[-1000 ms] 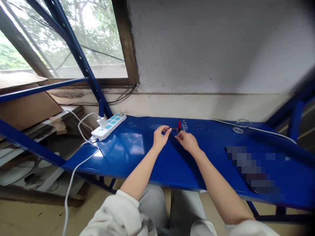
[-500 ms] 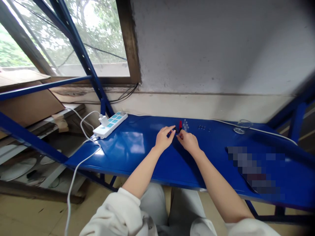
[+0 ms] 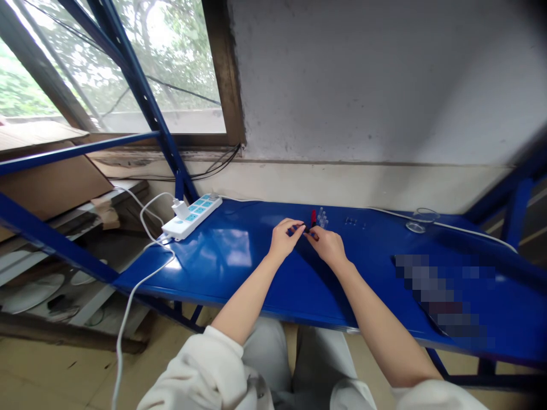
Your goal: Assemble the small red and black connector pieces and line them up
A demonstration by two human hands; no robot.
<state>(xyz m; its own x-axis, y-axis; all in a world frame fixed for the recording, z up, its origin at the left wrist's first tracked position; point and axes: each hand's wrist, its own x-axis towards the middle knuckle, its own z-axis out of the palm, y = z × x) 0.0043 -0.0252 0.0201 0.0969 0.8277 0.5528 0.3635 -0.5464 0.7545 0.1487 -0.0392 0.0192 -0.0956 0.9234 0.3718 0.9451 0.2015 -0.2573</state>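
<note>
Over the blue table, my left hand is closed in a pinch on a small dark piece, too small to name. From the other side, the fingertips of my right hand meet it, also pinched; what they grip is mostly hidden. Just behind the fingers is a small red object, its lower part covered by my right hand. Beside it stands a cluster of small clear plastic pieces. A few more tiny clear pieces lie to the right.
A white power strip with a plug and cable sits at the table's back left. At the back right is a round clear dish near a white cable. A dark, pixelated flat object lies at the right. A wall backs the table.
My fingertips have come slightly closer together around the small dark piece. The red object, the clear pieces and everything else stay put.
</note>
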